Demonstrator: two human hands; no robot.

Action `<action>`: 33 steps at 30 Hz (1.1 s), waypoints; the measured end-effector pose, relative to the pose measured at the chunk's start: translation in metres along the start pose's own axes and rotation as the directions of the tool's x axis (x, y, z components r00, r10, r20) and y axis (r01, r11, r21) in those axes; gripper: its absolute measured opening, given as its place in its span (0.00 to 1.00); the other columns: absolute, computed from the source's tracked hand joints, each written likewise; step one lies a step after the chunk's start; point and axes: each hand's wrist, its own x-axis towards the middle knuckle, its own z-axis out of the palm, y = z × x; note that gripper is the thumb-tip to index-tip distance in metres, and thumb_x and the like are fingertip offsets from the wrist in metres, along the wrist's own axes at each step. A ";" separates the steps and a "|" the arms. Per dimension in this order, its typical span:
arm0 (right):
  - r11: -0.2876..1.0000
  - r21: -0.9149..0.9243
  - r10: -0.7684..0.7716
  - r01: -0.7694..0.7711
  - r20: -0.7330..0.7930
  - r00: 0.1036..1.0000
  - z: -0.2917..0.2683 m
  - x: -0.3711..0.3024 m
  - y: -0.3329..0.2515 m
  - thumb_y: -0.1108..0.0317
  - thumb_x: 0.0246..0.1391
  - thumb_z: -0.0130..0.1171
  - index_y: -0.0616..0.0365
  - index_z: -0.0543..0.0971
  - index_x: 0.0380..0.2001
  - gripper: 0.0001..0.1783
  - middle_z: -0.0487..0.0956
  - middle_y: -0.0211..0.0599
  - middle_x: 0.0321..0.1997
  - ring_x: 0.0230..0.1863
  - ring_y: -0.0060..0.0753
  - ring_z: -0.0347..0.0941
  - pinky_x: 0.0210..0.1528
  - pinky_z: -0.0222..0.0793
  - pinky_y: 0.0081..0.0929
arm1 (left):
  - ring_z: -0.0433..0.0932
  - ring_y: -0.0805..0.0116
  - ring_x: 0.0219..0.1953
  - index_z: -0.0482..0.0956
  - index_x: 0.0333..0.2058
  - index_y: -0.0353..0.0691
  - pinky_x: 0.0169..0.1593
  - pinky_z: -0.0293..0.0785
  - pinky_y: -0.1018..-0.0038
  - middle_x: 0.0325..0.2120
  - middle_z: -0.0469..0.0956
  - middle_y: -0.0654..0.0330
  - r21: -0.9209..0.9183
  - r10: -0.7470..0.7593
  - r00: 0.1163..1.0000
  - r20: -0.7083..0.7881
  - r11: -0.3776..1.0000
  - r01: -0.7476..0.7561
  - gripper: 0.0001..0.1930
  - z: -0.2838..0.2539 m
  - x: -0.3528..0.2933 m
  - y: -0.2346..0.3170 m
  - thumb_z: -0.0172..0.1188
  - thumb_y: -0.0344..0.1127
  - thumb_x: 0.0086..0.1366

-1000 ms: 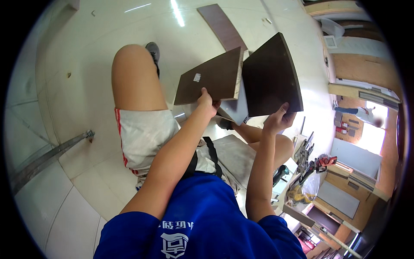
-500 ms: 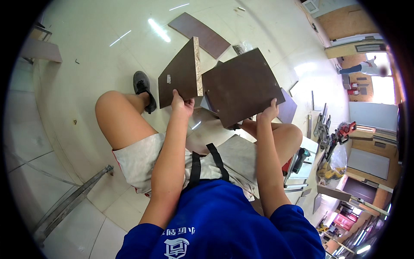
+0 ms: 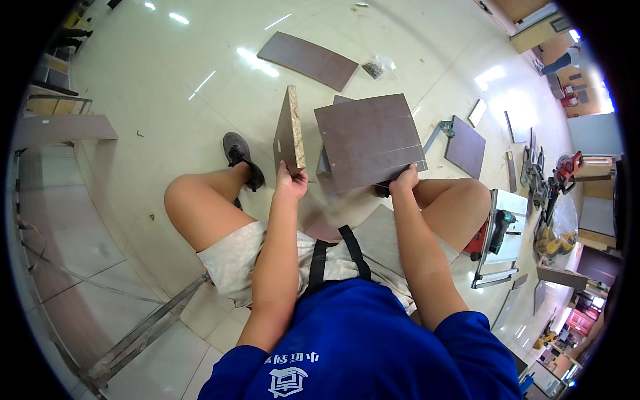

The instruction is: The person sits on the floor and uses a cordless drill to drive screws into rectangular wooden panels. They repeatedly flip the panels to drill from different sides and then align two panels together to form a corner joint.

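Between my knees, my left hand grips the near end of a dark brown chipboard panel. That panel stands almost edge-on, its raw speckled edge toward the right. My right hand has hold of a wider brown board at its near right corner. Small marks or holes show near this board's edges, and its broad face is turned up. A gap separates the two boards. Behind the wider one a greyish panel peeks out, mostly hidden. Both hands' fingers are partly covered by the boards.
Beyond lie a long brown panel and a clear bag of small parts. A square panel is to the right, with a green drill and power saws nearer. A metal rail runs at lower left.
The left panel has turned more edge-on and come down slightly. The wider board has tipped flatter and shifted a little left. My view has moved, showing more floor at the right.
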 end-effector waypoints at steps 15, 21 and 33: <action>0.999 -0.004 0.038 -0.042 -0.318 0.947 -0.009 -0.021 0.015 0.53 0.71 0.46 0.74 0.69 0.61 0.31 0.72 0.58 0.65 0.61 0.55 0.74 0.64 0.70 0.46 | 0.82 0.68 0.40 0.73 0.56 0.47 0.39 0.79 0.72 0.45 0.82 0.65 0.203 0.217 0.976 0.026 0.955 -0.218 0.26 -0.025 0.020 -0.038 0.50 0.62 0.73; 0.995 0.094 0.059 -0.028 -0.341 0.938 -0.013 -0.011 0.010 0.53 0.71 0.47 0.71 0.67 0.61 0.30 0.72 0.56 0.65 0.60 0.53 0.74 0.63 0.71 0.45 | 0.82 0.69 0.39 0.74 0.55 0.47 0.39 0.79 0.73 0.44 0.82 0.66 0.176 0.217 0.974 0.070 0.958 -0.227 0.26 -0.011 0.041 -0.028 0.50 0.62 0.73; 0.987 0.162 0.037 0.011 -0.290 0.956 -0.018 -0.006 0.015 0.52 0.70 0.48 0.67 0.63 0.62 0.30 0.70 0.55 0.64 0.59 0.53 0.73 0.61 0.72 0.47 | 0.78 0.66 0.52 0.69 0.61 0.46 0.50 0.79 0.67 0.54 0.77 0.64 0.253 0.350 0.937 0.011 0.905 -0.341 0.30 -0.007 0.060 -0.036 0.48 0.63 0.74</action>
